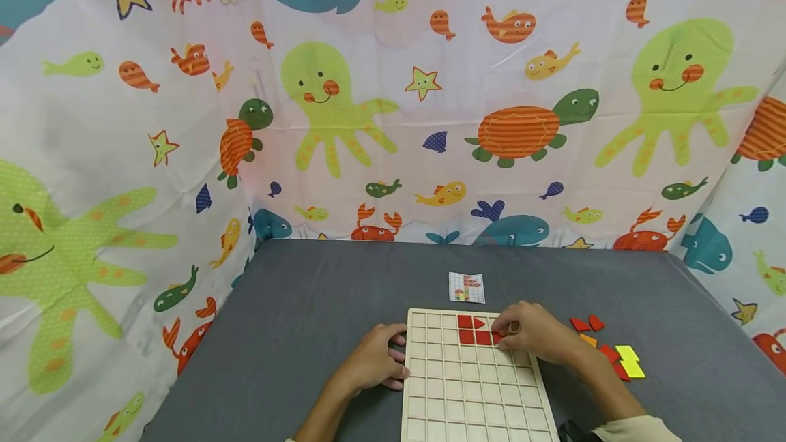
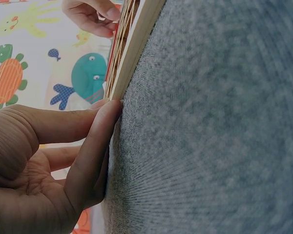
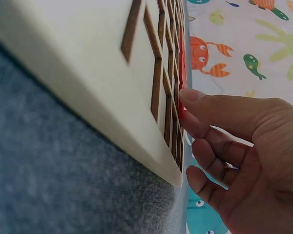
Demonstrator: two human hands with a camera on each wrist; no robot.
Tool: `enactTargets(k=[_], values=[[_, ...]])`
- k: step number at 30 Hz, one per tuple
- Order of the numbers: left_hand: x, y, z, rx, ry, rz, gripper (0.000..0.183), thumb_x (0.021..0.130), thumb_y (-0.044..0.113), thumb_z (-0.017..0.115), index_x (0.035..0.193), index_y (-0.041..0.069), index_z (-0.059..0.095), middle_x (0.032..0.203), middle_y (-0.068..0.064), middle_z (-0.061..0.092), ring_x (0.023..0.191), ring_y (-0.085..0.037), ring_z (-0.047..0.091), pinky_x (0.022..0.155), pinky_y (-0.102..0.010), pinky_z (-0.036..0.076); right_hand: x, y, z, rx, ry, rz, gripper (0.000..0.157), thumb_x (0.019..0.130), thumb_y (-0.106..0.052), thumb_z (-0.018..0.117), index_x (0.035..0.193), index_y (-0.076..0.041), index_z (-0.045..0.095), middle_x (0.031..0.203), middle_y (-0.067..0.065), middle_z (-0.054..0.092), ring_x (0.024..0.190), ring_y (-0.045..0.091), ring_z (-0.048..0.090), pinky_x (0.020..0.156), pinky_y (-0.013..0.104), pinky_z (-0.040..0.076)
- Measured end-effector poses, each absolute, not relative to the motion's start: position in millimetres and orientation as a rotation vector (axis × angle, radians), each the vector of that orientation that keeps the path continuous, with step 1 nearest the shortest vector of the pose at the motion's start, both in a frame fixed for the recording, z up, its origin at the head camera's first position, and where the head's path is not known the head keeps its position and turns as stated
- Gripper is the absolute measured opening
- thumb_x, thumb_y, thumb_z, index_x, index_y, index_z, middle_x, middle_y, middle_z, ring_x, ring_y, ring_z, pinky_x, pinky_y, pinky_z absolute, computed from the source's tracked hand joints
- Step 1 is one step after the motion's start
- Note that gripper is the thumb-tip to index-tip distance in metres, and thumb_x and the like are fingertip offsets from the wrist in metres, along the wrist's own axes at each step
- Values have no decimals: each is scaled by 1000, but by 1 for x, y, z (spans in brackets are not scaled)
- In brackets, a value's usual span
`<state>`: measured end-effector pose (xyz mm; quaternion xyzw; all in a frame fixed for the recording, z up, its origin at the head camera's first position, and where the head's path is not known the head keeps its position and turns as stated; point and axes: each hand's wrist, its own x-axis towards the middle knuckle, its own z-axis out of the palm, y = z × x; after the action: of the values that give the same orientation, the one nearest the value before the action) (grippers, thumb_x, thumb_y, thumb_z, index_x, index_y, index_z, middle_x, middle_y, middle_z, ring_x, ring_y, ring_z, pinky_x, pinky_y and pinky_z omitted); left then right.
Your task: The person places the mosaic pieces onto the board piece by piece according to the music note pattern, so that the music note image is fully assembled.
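Note:
A pale wooden grid board (image 1: pixel 464 389) lies on the table, with several red tiles (image 1: pixel 467 337) set in squares near its far edge. My left hand (image 1: pixel 376 358) holds the board's left edge, thumb and fingertip meeting right at the rim in the left wrist view. Over the board's far right part, my right hand (image 1: pixel 533 331) pinches a red tile (image 1: pixel 497 337) beside the end of the lower red row. Seen from the right wrist, the thumb and forefinger close on red (image 3: pixel 181 105) at grid level, the other fingers (image 3: pixel 205 185) loosely curled. The fingertips partly hide that tile.
Beyond the board lies a small pattern card (image 1: pixel 467 288) with a coloured grid. Right of the board are loose red pieces (image 1: pixel 579 325), an orange piece (image 1: pixel 588 340) and yellow pieces (image 1: pixel 632 368). A sea-animal print curtain (image 1: pixel 381 155) hangs behind the grey table (image 1: pixel 307 305).

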<state>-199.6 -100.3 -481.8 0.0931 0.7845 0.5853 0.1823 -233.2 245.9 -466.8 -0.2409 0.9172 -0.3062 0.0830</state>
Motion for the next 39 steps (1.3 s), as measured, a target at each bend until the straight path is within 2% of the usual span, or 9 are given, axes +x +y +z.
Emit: enactTargets(k=[17,29,39], values=[[-199,-100,-482,252,2217,1639,80,77,-22,79,150,-4,52,123,-15,56,97,-24,66,59,-37,68,-230,244,-468,-686,2742,-935,22,89,-15,85,111,-11,80,93,-7,71,83,5,58,70,24,55],[-198,-98,-479,246,2218,1638,80,77,-23,79,150,-4,52,124,-15,55,99,-24,67,59,-37,68,-224,263,-465,-623,2765,-989,27,90,-20,85,114,-11,78,93,-8,69,83,7,59,67,24,53],[-198,-100,-481,262,2218,1646,80,77,-22,78,150,-5,52,123,-16,55,97,-24,66,58,-37,67,-214,301,-461,-470,2760,-1034,35,90,-22,85,122,-10,76,106,-2,74,94,12,65,76,26,58]])
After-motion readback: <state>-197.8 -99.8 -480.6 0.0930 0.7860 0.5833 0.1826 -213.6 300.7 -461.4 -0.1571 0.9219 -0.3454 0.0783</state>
